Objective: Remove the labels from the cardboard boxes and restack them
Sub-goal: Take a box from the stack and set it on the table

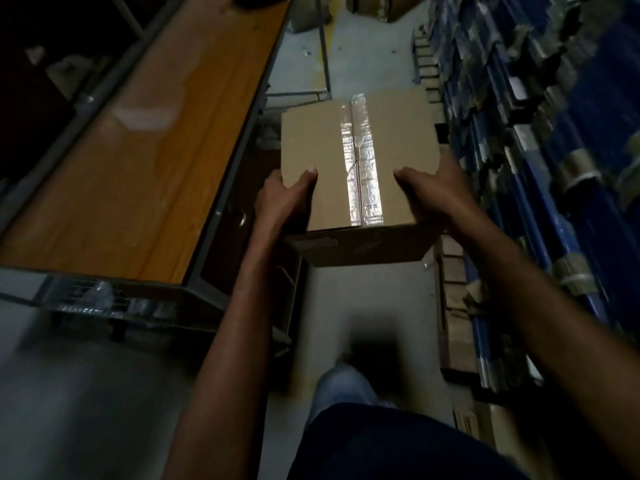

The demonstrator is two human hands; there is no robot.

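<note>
One cardboard box [356, 161], taped shut.
My left hand [284, 199] and right hand [433, 192] grip its sides; no legible writing.

The left forearm [242, 306] and right forearm [540, 289] were bare down to the left hand [282, 199] and right hand [436, 192]. At six o'clock showed a dark navy garment [398, 445]; just toward twelve of it, a blurred pale blue-grey shape [343, 386], shoe or knee.

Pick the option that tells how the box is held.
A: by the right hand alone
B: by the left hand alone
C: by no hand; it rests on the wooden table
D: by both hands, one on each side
D: the left hand and the right hand each grip one side of the box, with the thumbs on top.
</note>
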